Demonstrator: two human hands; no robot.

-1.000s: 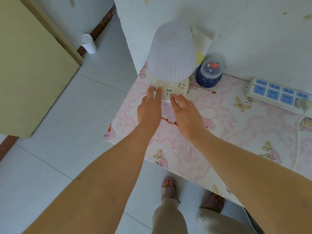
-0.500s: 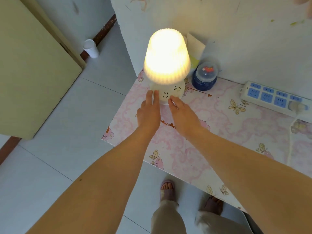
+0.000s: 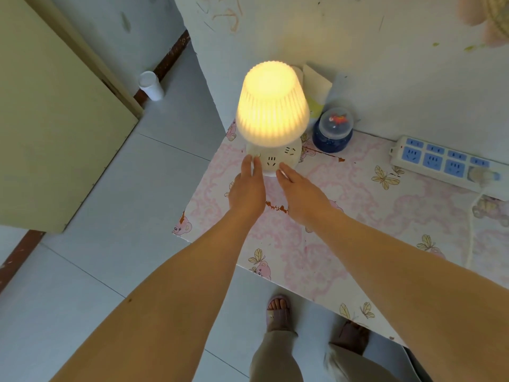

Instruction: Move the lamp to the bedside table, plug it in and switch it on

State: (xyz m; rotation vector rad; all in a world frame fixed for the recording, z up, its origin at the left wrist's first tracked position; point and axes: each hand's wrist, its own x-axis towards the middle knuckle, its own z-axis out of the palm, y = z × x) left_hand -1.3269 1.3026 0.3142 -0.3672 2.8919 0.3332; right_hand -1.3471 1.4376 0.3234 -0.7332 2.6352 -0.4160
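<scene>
A small lamp [image 3: 272,106] with a ribbed shade stands lit, glowing warm yellow, at the back left corner of the bedside table [image 3: 358,230], which has a pink bear-and-butterfly pattern. Its round white base [image 3: 278,159] carries socket holes. My left hand [image 3: 248,188] lies flat with its fingertips touching the base's left front. My right hand [image 3: 300,197] lies flat with its fingertips at the base's front right. Neither hand grips anything. A plug [image 3: 480,175] sits in the white and blue power strip [image 3: 440,164] at the table's back right.
A blue jar with a clear lid [image 3: 333,130] stands right of the lamp against the wall. A white cord [image 3: 471,224] runs down from the strip. A yellow door [image 3: 49,128] and a white cup [image 3: 151,85] are on the floor side, left.
The lamp went from unlit to lit. Both hands stay at the base with fingertips against it; the view has drifted slightly.
</scene>
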